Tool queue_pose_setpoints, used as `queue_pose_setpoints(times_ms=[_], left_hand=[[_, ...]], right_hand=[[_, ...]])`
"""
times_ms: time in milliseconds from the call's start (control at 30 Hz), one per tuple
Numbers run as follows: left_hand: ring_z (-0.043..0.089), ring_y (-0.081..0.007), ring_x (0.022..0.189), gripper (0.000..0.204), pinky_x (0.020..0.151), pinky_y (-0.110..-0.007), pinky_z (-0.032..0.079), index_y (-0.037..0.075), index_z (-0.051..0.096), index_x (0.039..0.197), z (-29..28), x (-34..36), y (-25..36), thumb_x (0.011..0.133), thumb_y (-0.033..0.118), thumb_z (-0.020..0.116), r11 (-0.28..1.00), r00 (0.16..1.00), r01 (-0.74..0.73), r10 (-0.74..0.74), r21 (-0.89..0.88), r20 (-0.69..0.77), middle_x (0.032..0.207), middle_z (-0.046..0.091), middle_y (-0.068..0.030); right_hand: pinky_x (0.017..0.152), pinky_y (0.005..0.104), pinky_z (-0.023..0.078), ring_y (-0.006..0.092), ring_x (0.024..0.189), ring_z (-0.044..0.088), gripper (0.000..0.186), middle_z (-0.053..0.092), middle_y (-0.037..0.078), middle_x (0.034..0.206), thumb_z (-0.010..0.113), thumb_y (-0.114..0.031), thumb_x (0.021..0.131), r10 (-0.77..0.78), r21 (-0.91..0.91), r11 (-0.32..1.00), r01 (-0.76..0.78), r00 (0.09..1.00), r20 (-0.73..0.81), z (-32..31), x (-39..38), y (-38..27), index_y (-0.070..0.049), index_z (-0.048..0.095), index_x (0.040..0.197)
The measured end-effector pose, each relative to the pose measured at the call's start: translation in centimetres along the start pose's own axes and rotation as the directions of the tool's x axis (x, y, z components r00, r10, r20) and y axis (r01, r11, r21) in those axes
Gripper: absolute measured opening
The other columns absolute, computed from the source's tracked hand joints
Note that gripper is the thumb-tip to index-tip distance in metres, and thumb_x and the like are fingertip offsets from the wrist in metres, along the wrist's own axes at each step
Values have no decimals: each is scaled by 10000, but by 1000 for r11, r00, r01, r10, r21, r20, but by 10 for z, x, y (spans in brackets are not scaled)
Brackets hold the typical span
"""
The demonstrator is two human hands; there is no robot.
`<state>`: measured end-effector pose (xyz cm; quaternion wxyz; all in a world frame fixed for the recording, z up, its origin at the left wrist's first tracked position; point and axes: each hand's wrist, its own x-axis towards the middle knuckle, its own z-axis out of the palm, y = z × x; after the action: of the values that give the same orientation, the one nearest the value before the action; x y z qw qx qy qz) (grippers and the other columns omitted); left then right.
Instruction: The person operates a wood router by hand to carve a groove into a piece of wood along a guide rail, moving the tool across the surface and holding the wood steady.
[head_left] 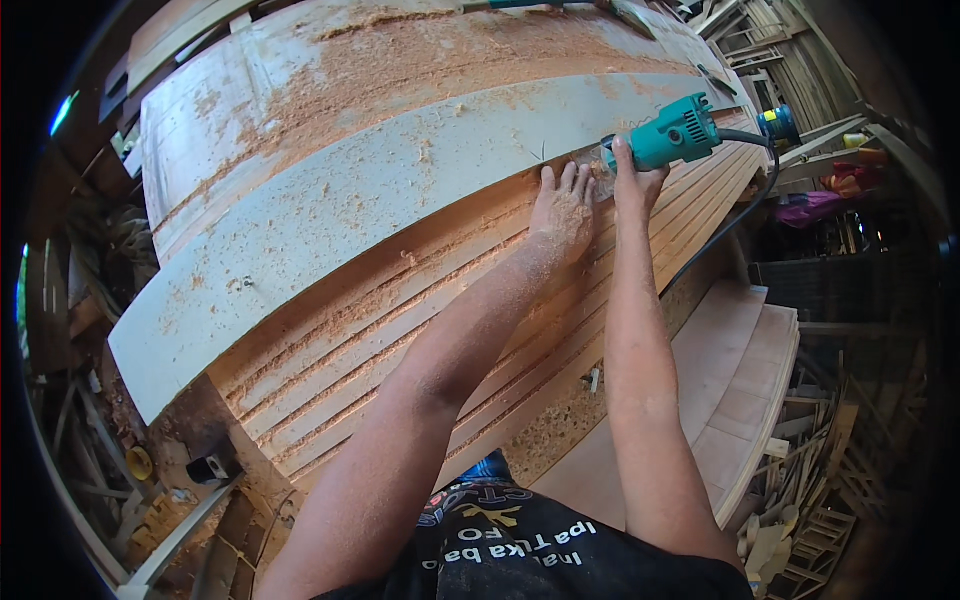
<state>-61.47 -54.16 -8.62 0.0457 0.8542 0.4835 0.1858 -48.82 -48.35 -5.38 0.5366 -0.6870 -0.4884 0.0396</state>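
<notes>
- Over toward 2 o'clock, the person's right hand point(640, 185) grips a green power tool point(668, 143); the thumb lies along its near end, and the other fingers are mostly hidden round the body.
- The tool lies tilted on its side, its rear end toward 2 o'clock and its clear base point(601, 178) beside the left hand.
- The left hand point(565, 220), dusted with shavings, lies knuckles up just inside 1 to 2 o'clock; its fingers are straight and slightly apart, closed round nothing that I can see. Whether they press on the base I cannot tell.
- Those fingertips reach the lower edge of a long, curved pale strip point(300, 240), which bows from 8 or 9 o'clock up to 1 o'clock.
- Under the strip, a grooved wooden panel point(330, 350) runs from 7 to 2 o'clock, shavings lying in its grooves.
- A dark cord point(745, 137) leaves the tool's rear and loops down toward 3 o'clock.
- Beyond the strip, from 10 to 12 o'clock, a broad surface point(190, 120) carries heaped shavings point(400, 40).
- Near 4 o'clock sit pale layered panels point(735, 395).
</notes>
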Motion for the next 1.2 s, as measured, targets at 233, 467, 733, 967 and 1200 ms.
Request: queue_pose_setpoints(times_ms=[233, 467, 733, 967, 1200], left_hand=[[229, -262, 1401, 545, 1091, -561, 190, 33, 328, 1425, 6, 4, 1, 916, 222, 378, 1000, 999, -2, 1, 23, 55, 1516, 269, -103], [220, -250, 1412, 552, 1085, -577, 196, 58, 315, 1438, 12, 17, 5, 926, 255, 371, 1000, 999, 7, -7, 9, 51, 1523, 258, -96], [240, -245, 1407, 590, 1084, -584, 195, 63, 310, 1442, 20, 24, 8, 912, 307, 395, 998, 999, -11, 8, 64, 44, 1527, 257, -84], [205, -275, 1416, 560, 1099, -563, 153, 7, 253, 1449, 19, 32, 12, 937, 221, 326, 999, 995, -28, 32, -37, 94, 1535, 218, -124], [227, -286, 1407, 556, 1092, -575, 160, -11, 277, 1436, 23, 39, 14, 934, 221, 329, 999, 998, -43, 44, -25, 47, 1526, 239, -139]], right_hand=[[901, 419, 457, 343, 1049, 587, 885, 574, 224, 1148, 763, -505, 693, -5, -9, 1000, 5, 1000, 15, 1, -1, 2, 46, 362, 1257], [898, 452, 453, 368, 1060, 579, 910, 583, 213, 1157, 737, -553, 684, 39, -92, 995, -38, 999, 6, -2, 7, 2, 1, 350, 1295], [903, 469, 447, 365, 1074, 574, 916, 590, 200, 1154, 726, -563, 685, 62, -96, 994, -60, 998, 21, -4, 13, 7, -16, 337, 1308], [906, 452, 446, 360, 1075, 573, 917, 582, 203, 1164, 732, -559, 687, 69, -97, 993, -68, 998, 11, -8, 20, 10, -5, 340, 1304], [901, 405, 455, 311, 1057, 573, 861, 561, 201, 1166, 769, -456, 710, 59, -40, 998, -58, 998, 23, -8, 28, 13, 35, 352, 1281]])
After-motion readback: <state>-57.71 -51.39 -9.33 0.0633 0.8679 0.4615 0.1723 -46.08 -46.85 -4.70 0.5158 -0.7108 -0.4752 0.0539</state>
